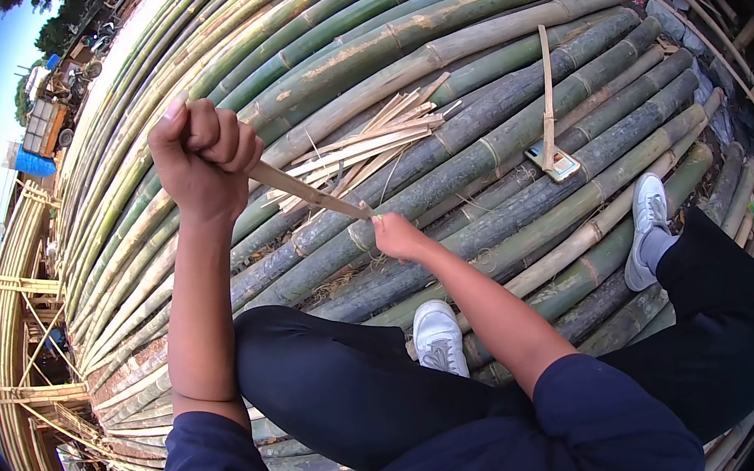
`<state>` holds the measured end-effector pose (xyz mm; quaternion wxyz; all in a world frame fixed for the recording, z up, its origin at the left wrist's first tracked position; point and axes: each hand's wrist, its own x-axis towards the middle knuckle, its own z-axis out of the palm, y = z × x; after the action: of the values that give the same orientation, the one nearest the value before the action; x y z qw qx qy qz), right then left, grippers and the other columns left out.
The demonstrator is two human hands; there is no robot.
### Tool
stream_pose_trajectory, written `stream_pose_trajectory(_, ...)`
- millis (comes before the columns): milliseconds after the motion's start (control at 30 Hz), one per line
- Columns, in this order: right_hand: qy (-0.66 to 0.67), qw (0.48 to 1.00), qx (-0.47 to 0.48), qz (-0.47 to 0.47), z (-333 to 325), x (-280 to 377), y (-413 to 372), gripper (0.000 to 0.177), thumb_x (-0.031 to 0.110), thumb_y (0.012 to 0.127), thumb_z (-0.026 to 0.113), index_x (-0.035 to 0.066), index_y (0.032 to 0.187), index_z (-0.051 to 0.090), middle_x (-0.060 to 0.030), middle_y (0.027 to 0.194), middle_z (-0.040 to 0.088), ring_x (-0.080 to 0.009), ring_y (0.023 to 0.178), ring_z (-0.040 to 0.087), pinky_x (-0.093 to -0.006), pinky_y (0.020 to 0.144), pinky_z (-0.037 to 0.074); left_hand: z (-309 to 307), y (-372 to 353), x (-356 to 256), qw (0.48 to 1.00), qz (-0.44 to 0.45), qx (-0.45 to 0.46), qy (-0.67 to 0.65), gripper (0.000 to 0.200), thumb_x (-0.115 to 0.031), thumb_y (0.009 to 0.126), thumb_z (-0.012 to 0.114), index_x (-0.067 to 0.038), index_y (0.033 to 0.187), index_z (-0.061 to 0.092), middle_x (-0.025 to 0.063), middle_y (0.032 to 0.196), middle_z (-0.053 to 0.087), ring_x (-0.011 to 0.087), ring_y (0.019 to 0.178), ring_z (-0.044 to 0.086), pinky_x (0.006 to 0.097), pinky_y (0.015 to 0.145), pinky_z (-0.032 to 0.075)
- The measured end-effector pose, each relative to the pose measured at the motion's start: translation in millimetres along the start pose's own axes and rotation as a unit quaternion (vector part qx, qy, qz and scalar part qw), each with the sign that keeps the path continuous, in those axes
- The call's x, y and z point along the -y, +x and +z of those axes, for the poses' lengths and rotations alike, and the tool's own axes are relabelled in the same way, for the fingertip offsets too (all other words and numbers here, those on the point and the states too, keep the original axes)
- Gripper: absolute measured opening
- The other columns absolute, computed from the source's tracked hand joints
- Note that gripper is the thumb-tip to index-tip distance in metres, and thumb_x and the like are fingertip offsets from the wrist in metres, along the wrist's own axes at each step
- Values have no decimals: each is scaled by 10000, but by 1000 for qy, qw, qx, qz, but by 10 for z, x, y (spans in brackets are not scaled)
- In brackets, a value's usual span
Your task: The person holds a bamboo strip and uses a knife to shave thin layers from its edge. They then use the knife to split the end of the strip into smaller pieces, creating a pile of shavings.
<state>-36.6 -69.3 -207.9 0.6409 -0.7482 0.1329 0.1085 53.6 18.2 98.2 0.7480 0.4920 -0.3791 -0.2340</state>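
My left hand [205, 153] is raised at the left, its fingers wrapped in a fist round one end of a flat, pale bamboo strip [302, 188]. The strip slopes down to the right, to my right hand [400, 236], which is closed at its lower end. What else, if anything, lies inside the right fingers is hidden. Just behind the held strip, a loose heap of split bamboo pieces [376, 143] lies across the poles.
Long green and grey bamboo poles [477, 131] lie side by side under me. A phone [557, 162] rests on them at the right, with a narrow bamboo piece [547, 86] over it. My white shoes [438, 335] stand on the poles. A truck [44, 125] is far left.
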Motion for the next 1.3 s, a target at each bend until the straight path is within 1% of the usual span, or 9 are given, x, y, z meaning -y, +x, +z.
stream_pose_trajectory(67, -2, 1000, -20, 1, -11, -95, 81, 456, 266, 1003, 349, -91, 820, 567, -164, 554, 558, -293, 403, 561, -430, 440, 476, 16, 5, 9, 1000, 3, -10, -1, 447, -373, 960, 351, -168, 580, 236, -43, 466, 183, 97, 380, 154, 276, 383, 158)
stream_pose_trajectory(133, -149, 984, 52, 83, -196, -18, 132, 412, 249, 986, 389, -110, 957, 590, -257, 732, 637, -340, 462, 608, -446, 478, 510, -17, 14, 0, 1000, 0, -2, -13, 447, -370, 960, 352, -167, 579, 236, -43, 466, 184, 97, 380, 153, 278, 383, 160)
stream_pose_trajectory(167, -47, 995, 14, 83, -207, 14, 115, 410, 241, 984, 391, -114, 958, 595, -283, 768, 638, -354, 495, 623, -462, 497, 518, -20, 9, 0, 1000, 0, -6, -12, 447, -372, 958, 358, -166, 579, 239, -43, 465, 187, 98, 380, 153, 278, 382, 160)
stream_pose_trajectory(467, -31, 997, 37, 62, -154, 150, 82, 396, 234, 984, 392, -108, 999, 591, -281, 818, 646, -354, 491, 616, -454, 504, 515, -5, 13, 8, 1000, -9, 0, -12, 456, -379, 956, 362, -171, 570, 236, -38, 459, 192, 98, 384, 158, 273, 391, 161)
stream_pose_trajectory(533, -177, 974, 106, 97, 38, -89, 144, 386, 217, 980, 384, -107, 1012, 593, -257, 753, 639, -336, 468, 604, -440, 480, 509, -6, 4, 29, 1000, -16, -7, -2, 457, -377, 954, 363, -171, 567, 234, -39, 459, 193, 100, 385, 159, 275, 392, 162)
stream_pose_trajectory(700, -17, 998, 17, 63, -167, 97, 86, 475, 287, 1002, 360, -124, 907, 578, -209, 642, 602, -309, 428, 586, -438, 501, 518, -80, -6, 166, 1000, -14, -4, -15, 453, -370, 942, 341, -164, 556, 222, -27, 454, 194, 113, 401, 132, 297, 397, 145)
stream_pose_trajectory(833, -102, 986, 66, 116, -42, -113, 119, 399, 248, 981, 393, -101, 932, 579, -183, 661, 605, -294, 460, 598, -417, 454, 487, -133, 26, 181, 998, -38, -44, 16, 454, -376, 943, 352, -170, 558, 226, -33, 456, 180, 112, 389, 163, 289, 401, 156)
stream_pose_trajectory(1100, 23, 986, 28, 162, -550, -241, 59, 404, 324, 1001, 376, -48, 985, 534, -18, 587, 437, -147, 439, 436, -351, 387, 412, -26, -49, -193, 995, 32, -86, -31, 424, -324, 955, 300, -171, 567, 227, -34, 469, 180, 106, 387, 136, 282, 378, 143)
stream_pose_trajectory(1300, 69, 986, 30, 149, -806, -101, -25, 404, 317, 1001, 365, -50, 1030, 531, -25, 616, 458, -148, 464, 447, -351, 416, 415, -15, -67, -132, 995, 21, -97, -10, 432, -338, 958, 302, -170, 566, 228, -33, 467, 177, 111, 386, 136, 289, 384, 144)
